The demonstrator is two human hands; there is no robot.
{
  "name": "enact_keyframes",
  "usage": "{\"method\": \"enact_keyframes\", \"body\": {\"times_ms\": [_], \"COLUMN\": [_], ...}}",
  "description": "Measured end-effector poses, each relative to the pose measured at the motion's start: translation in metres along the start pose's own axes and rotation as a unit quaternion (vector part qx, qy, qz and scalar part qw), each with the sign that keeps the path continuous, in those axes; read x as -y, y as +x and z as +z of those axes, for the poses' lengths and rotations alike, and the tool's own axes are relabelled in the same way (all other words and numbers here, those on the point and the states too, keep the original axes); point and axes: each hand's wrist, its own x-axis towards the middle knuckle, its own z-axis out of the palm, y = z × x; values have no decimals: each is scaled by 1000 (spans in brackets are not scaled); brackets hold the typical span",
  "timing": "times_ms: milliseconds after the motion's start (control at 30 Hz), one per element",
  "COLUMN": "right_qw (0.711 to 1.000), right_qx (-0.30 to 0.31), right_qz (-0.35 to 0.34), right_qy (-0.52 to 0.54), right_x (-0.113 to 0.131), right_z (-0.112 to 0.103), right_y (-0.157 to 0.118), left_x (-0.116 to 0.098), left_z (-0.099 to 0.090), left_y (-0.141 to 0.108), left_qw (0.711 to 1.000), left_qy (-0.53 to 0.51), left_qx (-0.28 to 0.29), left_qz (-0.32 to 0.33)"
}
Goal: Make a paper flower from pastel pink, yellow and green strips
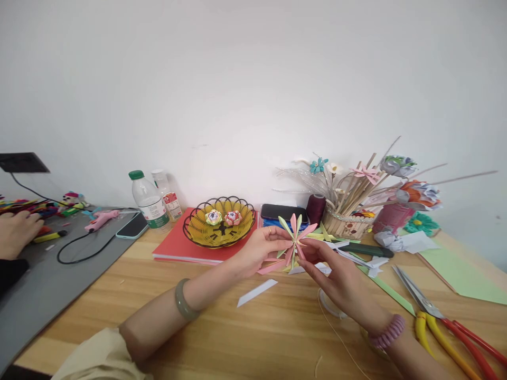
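Observation:
A folded paper flower (293, 241) with pink and pale green petals is held up above the wooden table (237, 338), between both hands. My left hand (266, 247) has its fingers closed on the flower's left side; a green bangle is on that forearm. My right hand (330, 266) pinches the flower from the right, with a purple coil band at the wrist. Strips of pink, yellow and white paper lie just behind and below the hands. A loose white strip (257, 293) rests on the wood nearer the front.
Yellow-handled and red-handled scissors (431, 311) lie at the right. A yellow basket (219, 232) sits on red paper (170, 243). Bottles (148, 203), a phone (132, 226) and a glue gun (101, 220) stand or lie left. Another person's hand (18, 232) is far left.

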Motion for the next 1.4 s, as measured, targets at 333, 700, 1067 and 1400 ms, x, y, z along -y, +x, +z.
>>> {"method": "enact_keyframes", "body": {"times_ms": [333, 700, 1067, 1400], "right_qw": [1000, 999, 977, 927], "right_qx": [6, -9, -197, -314], "right_qz": [0, -37, 10, 70], "right_qy": [5, 4, 78, 192], "right_x": [-2, 2, 1, 2], "right_z": [1, 3, -7, -19], "right_y": [0, 0, -3, 5], "left_x": [-1, 3, 0, 5], "left_z": [0, 17, 11, 6], "left_y": [-1, -6, -7, -3], "left_qw": [1000, 998, 983, 983], "left_qy": [2, 34, -165, -164], "left_qx": [5, 8, 72, 74], "left_qz": [0, 44, -36, -42]}}
